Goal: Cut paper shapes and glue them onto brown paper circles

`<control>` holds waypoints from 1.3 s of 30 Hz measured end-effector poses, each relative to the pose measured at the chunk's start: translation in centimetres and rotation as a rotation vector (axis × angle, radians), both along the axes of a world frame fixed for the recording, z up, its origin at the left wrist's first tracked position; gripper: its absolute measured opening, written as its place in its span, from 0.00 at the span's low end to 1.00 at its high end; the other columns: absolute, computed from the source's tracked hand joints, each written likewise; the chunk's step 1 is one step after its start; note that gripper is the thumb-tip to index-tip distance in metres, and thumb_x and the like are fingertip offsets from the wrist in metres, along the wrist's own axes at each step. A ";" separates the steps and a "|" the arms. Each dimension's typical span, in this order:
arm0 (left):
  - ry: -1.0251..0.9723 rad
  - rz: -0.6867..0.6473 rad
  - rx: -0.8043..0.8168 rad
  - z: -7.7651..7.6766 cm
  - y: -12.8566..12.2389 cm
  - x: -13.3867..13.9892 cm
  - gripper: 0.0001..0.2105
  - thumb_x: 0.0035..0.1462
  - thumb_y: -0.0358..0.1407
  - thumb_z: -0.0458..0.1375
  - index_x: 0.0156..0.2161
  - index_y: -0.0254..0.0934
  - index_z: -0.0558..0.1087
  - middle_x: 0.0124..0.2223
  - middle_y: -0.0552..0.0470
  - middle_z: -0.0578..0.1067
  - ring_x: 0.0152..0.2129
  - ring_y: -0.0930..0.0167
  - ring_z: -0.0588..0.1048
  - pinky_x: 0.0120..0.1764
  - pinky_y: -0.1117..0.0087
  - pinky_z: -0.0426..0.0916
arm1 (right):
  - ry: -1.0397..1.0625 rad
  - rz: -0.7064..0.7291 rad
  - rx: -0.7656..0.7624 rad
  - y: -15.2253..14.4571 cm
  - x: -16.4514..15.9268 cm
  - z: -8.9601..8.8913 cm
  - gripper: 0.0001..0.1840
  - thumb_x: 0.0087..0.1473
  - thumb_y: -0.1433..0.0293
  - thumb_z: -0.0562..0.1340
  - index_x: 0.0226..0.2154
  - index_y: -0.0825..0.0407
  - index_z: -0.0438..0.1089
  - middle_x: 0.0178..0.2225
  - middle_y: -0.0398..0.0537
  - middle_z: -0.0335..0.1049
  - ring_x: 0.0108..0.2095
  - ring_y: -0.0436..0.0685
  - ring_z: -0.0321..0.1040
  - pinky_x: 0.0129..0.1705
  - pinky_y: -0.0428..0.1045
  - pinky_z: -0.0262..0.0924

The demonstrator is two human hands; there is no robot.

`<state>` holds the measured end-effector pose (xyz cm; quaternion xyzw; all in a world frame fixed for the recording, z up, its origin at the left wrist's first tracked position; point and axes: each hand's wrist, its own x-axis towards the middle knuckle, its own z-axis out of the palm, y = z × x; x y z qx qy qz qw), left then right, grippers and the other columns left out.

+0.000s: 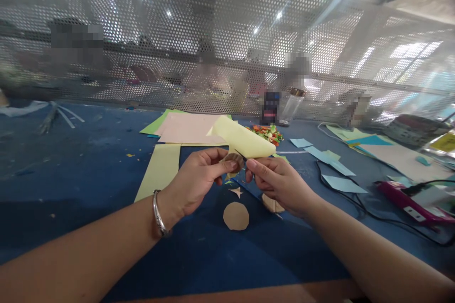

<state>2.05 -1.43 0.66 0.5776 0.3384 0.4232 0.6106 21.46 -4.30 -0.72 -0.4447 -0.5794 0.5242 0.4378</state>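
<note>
My left hand [202, 175], a silver bangle at its wrist, pinches a small brown round piece [235, 161] between thumb and fingers. Close beside it, my right hand [272, 177] is closed around a thin dark pointed tool [241, 154]. Its tip reaches the round piece, and its kind is hard to make out. Below both hands a brown paper circle [236, 216] lies flat on the blue table [192, 255]. Another brown round piece [273, 203] is partly hidden under my right hand. A pale pointed scrap [236, 192] lies between them.
Behind my hands are a curled yellow sheet [245, 137], a pink sheet [188, 125] and a pile of colourful scraps [268, 135]. Light blue papers [332, 161], a cable and a magenta power strip [414, 203] lie right. A clear bottle [293, 106] stands by the perforated screen [170, 57].
</note>
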 end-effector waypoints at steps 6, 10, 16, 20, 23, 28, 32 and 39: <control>-0.032 0.013 -0.017 0.1 -0.3 0.0 0.07 0.50 0.35 0.69 0.34 0.36 0.78 0.34 0.54 0.76 0.29 0.74 0.68 0.30 0.73 0.58 | -0.028 0.004 0.019 -0.1 0.1 0.0 0.26 0.58 0.49 0.63 0.25 0.55 0.67 0.15 0.31 0.43 0.16 0.42 0.34 0.16 0.42 0.31; -0.049 0.024 -0.026 0.0 -0.3 0.0 0.06 0.48 0.34 0.69 0.32 0.37 0.78 0.32 0.56 0.75 0.29 0.75 0.69 0.31 0.73 0.59 | -0.059 0.001 0.028 -0.1 0.2 0.1 0.26 0.58 0.48 0.62 0.25 0.55 0.67 0.15 0.31 0.42 0.16 0.42 0.34 0.16 0.42 0.31; -0.079 0.015 -0.059 0.0 0.0 -0.1 0.05 0.48 0.32 0.68 0.31 0.37 0.77 0.34 0.54 0.78 0.32 0.73 0.74 0.40 0.70 0.65 | -0.114 -0.011 0.056 -0.2 0.3 0.3 0.27 0.57 0.47 0.62 0.24 0.54 0.67 0.15 0.31 0.43 0.16 0.43 0.34 0.16 0.43 0.31; -0.060 -0.007 -0.088 0.2 -0.1 -0.2 0.05 0.51 0.33 0.67 0.33 0.38 0.77 0.35 0.54 0.79 0.33 0.72 0.76 0.38 0.71 0.66 | -0.152 0.000 0.084 -0.2 0.6 0.3 0.27 0.58 0.48 0.61 0.24 0.54 0.67 0.15 0.32 0.43 0.16 0.43 0.34 0.17 0.44 0.31; -0.061 -0.018 -0.088 0.3 -0.2 -0.2 0.05 0.51 0.34 0.67 0.33 0.37 0.77 0.34 0.54 0.79 0.32 0.72 0.77 0.35 0.72 0.66 | -0.193 0.000 0.109 -0.2 0.8 0.3 0.26 0.59 0.48 0.61 0.25 0.54 0.68 0.16 0.32 0.43 0.17 0.43 0.35 0.17 0.44 0.32; -0.092 -0.009 -0.102 0.1 0.0 -0.2 0.06 0.50 0.33 0.68 0.33 0.37 0.77 0.33 0.54 0.80 0.31 0.72 0.77 0.33 0.72 0.64 | -0.254 -0.005 0.149 -0.1 1.0 0.4 0.27 0.60 0.48 0.60 0.25 0.53 0.68 0.15 0.33 0.43 0.17 0.44 0.36 0.18 0.44 0.35; -0.066 0.015 -0.109 0.0 0.2 -0.2 0.06 0.50 0.34 0.68 0.34 0.38 0.78 0.33 0.54 0.80 0.31 0.72 0.77 0.30 0.74 0.61 | -0.296 -0.005 0.186 0.1 1.3 0.4 0.26 0.61 0.49 0.59 0.25 0.53 0.69 0.16 0.33 0.44 0.18 0.45 0.38 0.19 0.44 0.37; -0.032 0.003 -0.116 0.4 0.1 -0.3 0.07 0.50 0.34 0.68 0.36 0.38 0.80 0.35 0.54 0.80 0.31 0.73 0.77 0.28 0.74 0.59 | -0.345 0.016 0.255 0.3 1.7 0.3 0.26 0.62 0.49 0.58 0.25 0.54 0.69 0.15 0.34 0.45 0.17 0.45 0.40 0.19 0.44 0.39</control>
